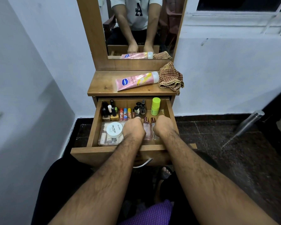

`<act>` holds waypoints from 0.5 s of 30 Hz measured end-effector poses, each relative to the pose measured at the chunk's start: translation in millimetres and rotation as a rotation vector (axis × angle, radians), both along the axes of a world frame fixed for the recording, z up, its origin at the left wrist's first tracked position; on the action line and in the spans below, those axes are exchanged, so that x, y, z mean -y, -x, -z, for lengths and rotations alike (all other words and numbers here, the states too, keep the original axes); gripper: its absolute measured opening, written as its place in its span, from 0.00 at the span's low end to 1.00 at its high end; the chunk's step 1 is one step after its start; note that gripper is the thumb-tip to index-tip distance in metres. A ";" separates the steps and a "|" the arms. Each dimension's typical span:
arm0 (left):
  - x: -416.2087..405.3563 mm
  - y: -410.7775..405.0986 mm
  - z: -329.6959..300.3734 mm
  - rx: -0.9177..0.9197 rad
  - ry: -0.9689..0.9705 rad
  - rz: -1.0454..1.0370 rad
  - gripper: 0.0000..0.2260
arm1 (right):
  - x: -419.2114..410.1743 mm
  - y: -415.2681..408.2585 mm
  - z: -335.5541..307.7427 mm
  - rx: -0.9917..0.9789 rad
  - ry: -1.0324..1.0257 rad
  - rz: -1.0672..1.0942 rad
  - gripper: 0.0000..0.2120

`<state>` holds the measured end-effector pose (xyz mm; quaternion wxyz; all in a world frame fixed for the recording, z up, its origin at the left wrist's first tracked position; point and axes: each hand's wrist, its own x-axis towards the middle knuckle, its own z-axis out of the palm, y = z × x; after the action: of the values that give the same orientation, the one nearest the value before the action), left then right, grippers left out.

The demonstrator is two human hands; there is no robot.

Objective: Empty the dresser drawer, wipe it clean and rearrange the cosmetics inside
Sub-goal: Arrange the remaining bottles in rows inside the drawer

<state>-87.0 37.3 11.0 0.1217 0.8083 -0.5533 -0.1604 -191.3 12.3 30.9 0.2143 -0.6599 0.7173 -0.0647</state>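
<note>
The wooden drawer (pixel 94 127) stands pulled out and holds cosmetics. Nail polish bottles (pixel 109 111) stand at its back left, three lip balm sticks (pixel 125 113) in the middle, small dark bottles (pixel 139 108) and a lime-green stick (pixel 155 106) at the back right. A white nail polish remover jar (pixel 114 129) lies on a clear case (pixel 107 138) at the front left. My left hand (pixel 133 129) is curled around a small white-capped item in the drawer's middle. My right hand (pixel 165 126) is closed next to two clear perfume bottles (pixel 147 127); what it holds is hidden.
A pink lotion tube (pixel 136 81) and a checked brown cloth (pixel 170 77) lie on the dresser top (pixel 101 85) below the mirror (pixel 141 26). White walls close in on the left. Dark floor and a metal leg (pixel 250 122) are at the right.
</note>
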 end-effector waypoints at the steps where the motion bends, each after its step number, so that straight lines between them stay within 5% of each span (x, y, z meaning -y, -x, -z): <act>1: 0.9 0.0 1.4 0.019 0.011 0.006 0.04 | -0.5 0.3 1.0 -0.012 -0.006 -0.006 0.03; 15: 6.2 3.4 3.9 0.027 0.013 -0.004 0.08 | 4.4 1.2 9.0 0.031 0.035 0.022 0.06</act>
<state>-90.4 31.1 7.1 0.1197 0.8106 -0.5544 -0.1456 -192.4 7.9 21.9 0.2128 -0.6545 0.7199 -0.0899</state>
